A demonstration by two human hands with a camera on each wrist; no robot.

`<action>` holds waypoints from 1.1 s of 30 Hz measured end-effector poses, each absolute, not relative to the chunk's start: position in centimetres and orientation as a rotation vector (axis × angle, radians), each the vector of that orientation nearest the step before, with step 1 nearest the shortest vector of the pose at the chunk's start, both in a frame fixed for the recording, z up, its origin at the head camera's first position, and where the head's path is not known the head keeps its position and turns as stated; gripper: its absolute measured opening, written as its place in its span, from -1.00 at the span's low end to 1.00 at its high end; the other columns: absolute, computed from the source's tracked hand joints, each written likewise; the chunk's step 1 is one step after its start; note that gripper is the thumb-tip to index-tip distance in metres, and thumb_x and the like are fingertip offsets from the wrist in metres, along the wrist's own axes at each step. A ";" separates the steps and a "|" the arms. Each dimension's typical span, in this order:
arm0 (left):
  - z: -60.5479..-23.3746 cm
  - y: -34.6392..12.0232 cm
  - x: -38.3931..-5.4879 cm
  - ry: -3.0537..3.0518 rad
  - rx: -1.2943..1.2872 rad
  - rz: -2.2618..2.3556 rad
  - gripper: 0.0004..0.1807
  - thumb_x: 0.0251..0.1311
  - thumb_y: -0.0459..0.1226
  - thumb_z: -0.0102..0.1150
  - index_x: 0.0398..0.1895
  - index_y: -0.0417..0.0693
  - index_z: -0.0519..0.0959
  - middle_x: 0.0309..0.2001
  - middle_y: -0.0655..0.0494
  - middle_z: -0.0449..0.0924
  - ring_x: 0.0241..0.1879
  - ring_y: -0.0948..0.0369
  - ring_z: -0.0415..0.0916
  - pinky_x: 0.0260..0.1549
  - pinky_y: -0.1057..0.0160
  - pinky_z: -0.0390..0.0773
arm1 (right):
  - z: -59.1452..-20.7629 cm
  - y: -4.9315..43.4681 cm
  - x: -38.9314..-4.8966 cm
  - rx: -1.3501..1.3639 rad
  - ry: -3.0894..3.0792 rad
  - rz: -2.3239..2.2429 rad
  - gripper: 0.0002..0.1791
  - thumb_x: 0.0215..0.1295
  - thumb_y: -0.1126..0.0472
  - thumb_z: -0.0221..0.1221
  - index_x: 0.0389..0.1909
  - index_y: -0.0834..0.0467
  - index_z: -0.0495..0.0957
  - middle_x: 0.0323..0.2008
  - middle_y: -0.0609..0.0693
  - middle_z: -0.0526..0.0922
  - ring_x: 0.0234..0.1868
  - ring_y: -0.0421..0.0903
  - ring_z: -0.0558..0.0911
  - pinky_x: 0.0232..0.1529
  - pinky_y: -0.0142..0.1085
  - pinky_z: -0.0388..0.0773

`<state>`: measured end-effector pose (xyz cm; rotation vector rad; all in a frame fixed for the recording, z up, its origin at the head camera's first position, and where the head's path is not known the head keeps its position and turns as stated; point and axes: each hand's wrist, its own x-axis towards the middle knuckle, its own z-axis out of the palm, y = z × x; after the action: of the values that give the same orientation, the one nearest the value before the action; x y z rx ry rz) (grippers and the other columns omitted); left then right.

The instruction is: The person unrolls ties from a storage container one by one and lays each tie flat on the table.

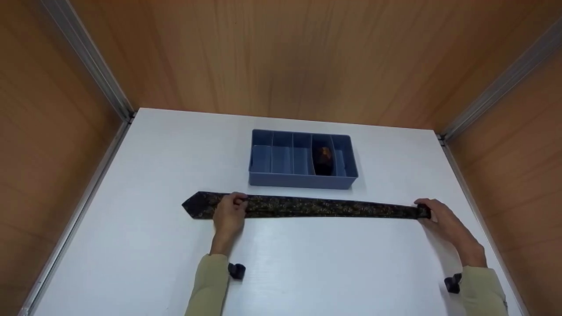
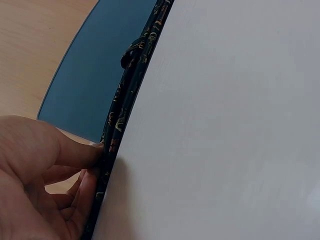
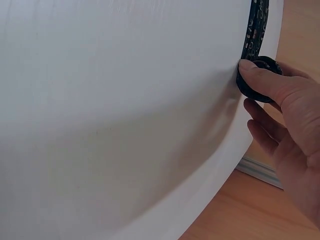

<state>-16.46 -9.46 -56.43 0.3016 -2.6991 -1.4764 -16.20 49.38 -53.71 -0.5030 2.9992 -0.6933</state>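
A dark necktie [image 1: 316,207] with a small gold pattern stretches sideways over the white table, its pointed wide end at the left. Near that wide end my left hand [image 1: 229,215] pinches the tie between thumb and fingers. The left wrist view shows the thumb [image 2: 82,154] at the tie's edge and a loop [image 2: 132,51] of fabric farther along. At the other end, the narrow part is wound into a small roll [image 3: 257,80]. My right hand [image 1: 445,219] grips this roll, thumb on one side and fingers on the other.
Behind the tie stands a blue divided box [image 1: 300,181]. One compartment right of its middle holds a dark rolled item [image 1: 324,160] with an orange-brown patch. Wooden panels [image 1: 281,57] enclose the white table [image 1: 333,263] at the back and both sides.
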 end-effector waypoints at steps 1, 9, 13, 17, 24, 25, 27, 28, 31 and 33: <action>-56.5 -9.5 -16.5 -2.701 0.302 -1.474 -0.83 0.39 -0.36 0.25 -0.02 -0.14 0.70 -0.26 0.05 0.63 -0.31 0.13 0.56 -0.28 0.08 0.46 | -53.7 49.4 -16.2 -0.522 3.011 -0.692 -0.43 0.23 0.51 0.34 0.27 0.27 0.48 0.07 0.23 0.62 0.18 0.23 0.51 0.18 -0.63 0.12; -56.5 -9.2 -16.5 -2.697 0.335 -1.461 -0.84 0.37 -0.38 0.26 -0.05 -0.12 0.71 -0.26 0.06 0.63 -0.28 0.12 0.59 -0.23 0.05 0.50 | -53.9 50.0 -16.2 -0.609 3.035 -0.693 -0.44 0.17 0.55 0.37 0.22 0.29 0.52 0.00 0.21 0.63 0.09 0.23 0.55 0.13 -0.72 0.07; -56.5 -9.2 -16.5 -2.707 0.358 -1.458 -0.84 0.37 -0.37 0.27 -0.05 -0.11 0.71 -0.25 0.06 0.62 -0.28 0.13 0.57 -0.23 0.07 0.50 | -53.8 50.3 -16.2 -0.598 3.034 -0.666 -0.45 0.18 0.53 0.37 0.21 0.27 0.52 -0.01 0.20 0.62 0.09 0.24 0.56 0.11 -0.69 0.10; -56.6 -9.2 -16.6 -2.713 0.372 -1.461 -0.85 0.37 -0.36 0.27 -0.05 -0.10 0.71 -0.25 0.06 0.62 -0.27 0.12 0.56 -0.22 0.08 0.48 | -53.8 50.7 -16.2 -0.571 3.030 -0.659 -0.46 0.18 0.54 0.37 0.20 0.27 0.52 -0.01 0.22 0.61 0.07 0.21 0.56 0.09 -0.68 0.11; -56.6 -9.3 -16.6 -2.703 0.357 -1.466 -0.84 0.36 -0.37 0.27 -0.05 -0.10 0.72 -0.24 0.05 0.63 -0.25 0.10 0.57 -0.21 0.06 0.48 | -53.8 51.4 -16.2 -0.517 3.022 -0.691 -0.49 0.19 0.57 0.34 0.15 0.30 0.48 -0.01 0.25 0.60 0.10 0.11 0.50 0.07 -0.68 0.10; -56.6 -9.3 -16.6 -2.700 0.355 -1.470 -0.84 0.36 -0.37 0.28 -0.05 -0.10 0.72 -0.24 0.05 0.64 -0.24 0.10 0.58 -0.21 0.06 0.48 | -53.8 51.5 -16.2 -0.498 3.022 -0.700 -0.50 0.19 0.57 0.33 0.15 0.30 0.48 0.01 0.24 0.60 0.10 0.11 0.49 0.07 -0.69 0.10; -56.6 -9.3 -16.6 -2.696 0.350 -1.471 -0.84 0.36 -0.36 0.28 -0.04 -0.09 0.72 -0.23 0.06 0.64 -0.24 0.11 0.58 -0.20 0.07 0.48 | -53.8 51.6 -16.1 -0.472 3.029 -0.706 -0.50 0.20 0.57 0.33 0.15 0.29 0.46 0.03 0.23 0.60 0.12 0.08 0.47 0.07 -0.71 0.07; -56.6 -9.3 -16.5 -2.694 0.345 -1.469 -0.84 0.36 -0.36 0.28 -0.04 -0.09 0.72 -0.23 0.06 0.64 -0.24 0.11 0.58 -0.20 0.07 0.48 | -53.8 51.7 -16.1 -0.466 3.030 -0.702 -0.48 0.20 0.57 0.32 0.17 0.27 0.45 0.02 0.22 0.60 0.12 0.07 0.46 0.06 -0.71 0.07; -56.6 -9.3 -16.5 -2.685 0.324 -1.465 -0.84 0.37 -0.37 0.27 -0.04 -0.11 0.72 -0.24 0.05 0.63 -0.25 0.11 0.57 -0.23 0.06 0.48 | -53.9 51.8 -16.0 -0.507 3.056 -0.654 -0.41 0.17 0.59 0.34 0.21 0.24 0.45 -0.02 0.22 0.60 0.06 0.06 0.50 0.05 -0.69 0.11; -56.6 -9.3 -16.4 -2.681 0.311 -1.461 -0.84 0.37 -0.37 0.26 -0.04 -0.12 0.72 -0.25 0.05 0.62 -0.27 0.11 0.57 -0.24 0.06 0.47 | -53.9 51.9 -16.1 -0.562 3.072 -0.611 -0.36 0.13 0.60 0.35 0.24 0.23 0.45 -0.05 0.23 0.59 0.03 0.10 0.54 0.04 -0.67 0.14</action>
<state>-16.44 -9.35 -56.64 0.3114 -2.6813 -1.4614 -16.07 51.89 -53.93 -0.5623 3.0723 -0.6107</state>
